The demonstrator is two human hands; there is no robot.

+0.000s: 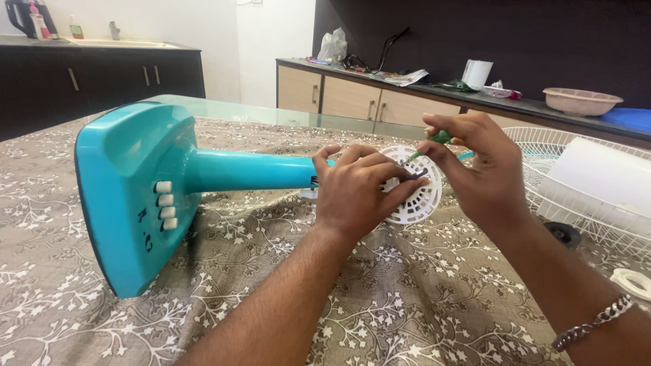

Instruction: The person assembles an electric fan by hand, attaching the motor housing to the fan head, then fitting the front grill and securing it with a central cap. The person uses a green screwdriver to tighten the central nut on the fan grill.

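Observation:
A teal table fan lies on its side, its square base (132, 196) at the left with white push buttons (165, 205) and its stem (251, 169) running right. My left hand (359, 190) rests on the white slotted motor cover (417, 196) at the stem's end, fingers pressing a small dark part there. My right hand (475, 163) grips a green-handled screwdriver (437, 139), whose tip points down at the cover near my left fingertips. A metal bracelet (597, 322) circles my right wrist.
A patterned grey-brown cloth (407, 305) covers the table. A white wire fan guard (576, 190) and white blade lie at right, with a black knob (563, 234) and a white ring (634, 281). Counters with cabinets, a pink bowl (582, 100) and clutter stand behind.

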